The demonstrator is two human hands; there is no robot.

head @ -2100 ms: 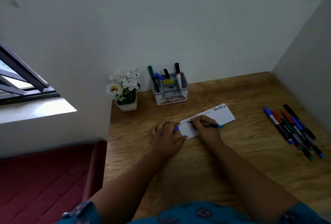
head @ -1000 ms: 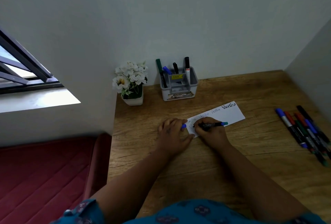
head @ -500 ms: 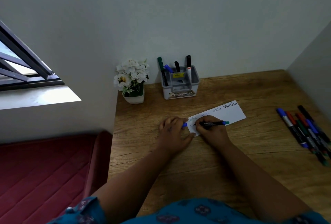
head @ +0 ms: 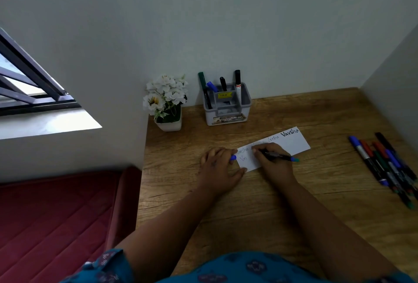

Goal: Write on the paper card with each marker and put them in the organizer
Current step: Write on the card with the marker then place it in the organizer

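Observation:
A white paper card (head: 294, 143) lies on the wooden desk (head: 271, 192) with a word written several times along its top edge. My right hand (head: 272, 160) grips a black marker with a blue end (head: 282, 157), its tip down on the card's lower left part. My left hand (head: 218, 169) rests flat on the desk at the card's left end and holds a blue cap (head: 233, 158) between its fingers. A grey organizer (head: 227, 106) stands at the back against the wall with several markers upright in it. Several more markers (head: 384, 163) lie in a row at the right.
A white pot of white flowers (head: 167, 102) stands left of the organizer at the desk's back left corner. Walls close the desk at the back and right. A red cushioned seat (head: 56, 219) sits below the desk's left edge, under a window (head: 27, 88).
My right hand has shifted slightly rightward along the card and new letters show on a second line at its left end. My left hand stays put, holding the cap.

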